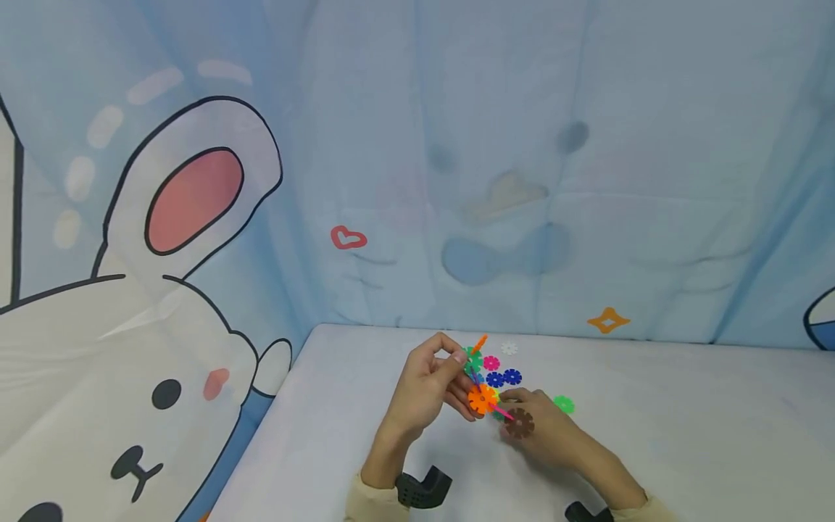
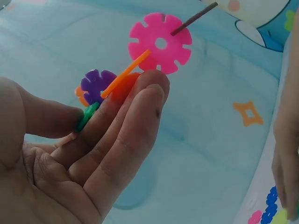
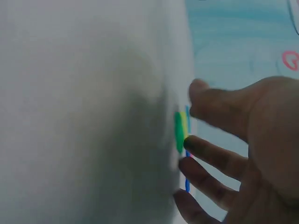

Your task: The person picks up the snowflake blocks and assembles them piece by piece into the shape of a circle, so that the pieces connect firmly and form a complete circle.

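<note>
My left hand (image 1: 420,380) pinches a joined chain of notched plastic discs between thumb and fingers, raised above the table. In the left wrist view the thumb is on a green disc (image 2: 88,115), beside a purple disc (image 2: 96,85). A pink disc (image 2: 170,56) stands past the fingertips, with a brown disc (image 2: 194,19) slotted edge-on into it. The head view shows the chain's orange disc (image 1: 483,399) face-on. My right hand (image 1: 544,431) reaches low over the table, fingers extended and apart, fingertips at a green disc (image 3: 179,132) and a yellow disc (image 3: 183,122).
Loose discs lie beyond the hands: a pink one (image 1: 491,363), a white one (image 1: 509,349) and two dark blue ones (image 1: 512,376). A light green disc (image 1: 564,404) lies right of them. The white table (image 1: 685,420) meets a blue printed curtain (image 1: 652,181) behind.
</note>
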